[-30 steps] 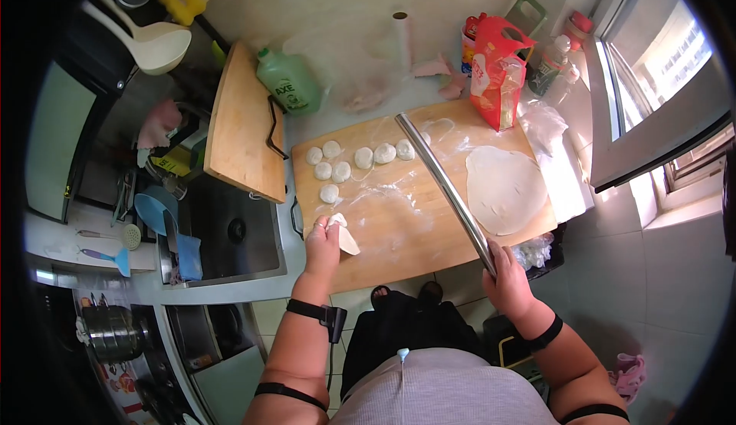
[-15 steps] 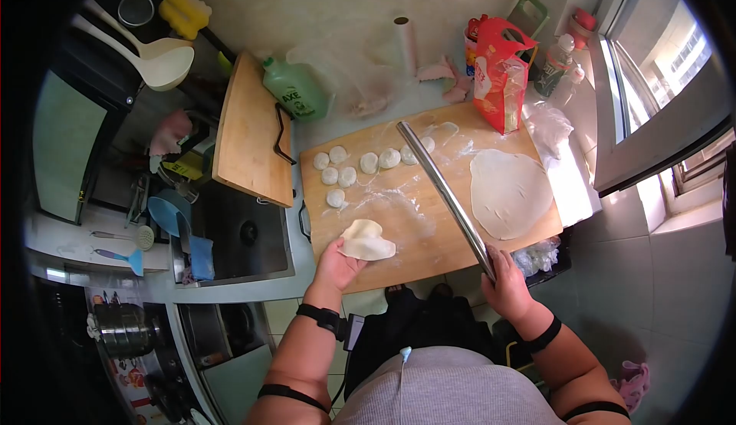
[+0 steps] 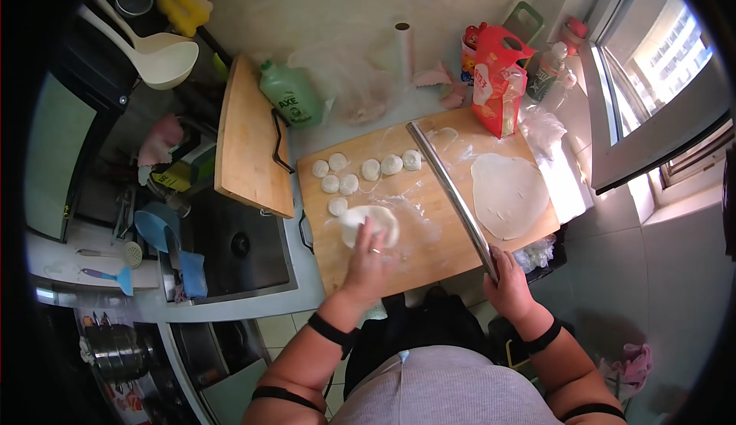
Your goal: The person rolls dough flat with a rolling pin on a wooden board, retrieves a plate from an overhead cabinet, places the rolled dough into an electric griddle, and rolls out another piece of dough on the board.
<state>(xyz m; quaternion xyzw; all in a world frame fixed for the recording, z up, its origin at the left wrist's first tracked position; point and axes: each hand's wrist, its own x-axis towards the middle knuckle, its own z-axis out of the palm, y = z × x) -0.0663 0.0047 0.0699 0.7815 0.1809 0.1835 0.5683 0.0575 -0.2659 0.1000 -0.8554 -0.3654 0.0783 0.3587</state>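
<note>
A small flattened round of dough (image 3: pixel 387 224) lies on the near left of the floured wooden board (image 3: pixel 429 260). Over its near part is my left hand (image 3: pixel 363 268), back up and fingers stretched out, a ring on one. The hand is slightly blurred, and the fingertips appear to meet the dough. My right hand (image 3: pixel 507 283) is closed around the near end of a shiny metal rolling pin (image 3: pixel 454 195), which slants away across the board. Right of the pin rests a large thin dough sheet (image 3: pixel 510 195). Several small dough balls (image 3: pixel 371 169) sit on the left and back of the board.
A second wooden board (image 3: pixel 249 141) stands upright beside the sink (image 3: pixel 230 260) on the left. Behind the work board are a green AXE bottle (image 3: pixel 291 97), a plastic-wrap roll (image 3: pixel 403 53) and a red bag (image 3: pixel 498 80). An open window (image 3: pixel 652 118) juts in at right.
My left hand has turned from holding the drooping dough round by its edge to lying palm down over it on the board. The right hand keeps the rolling pin, nearly unmoved.
</note>
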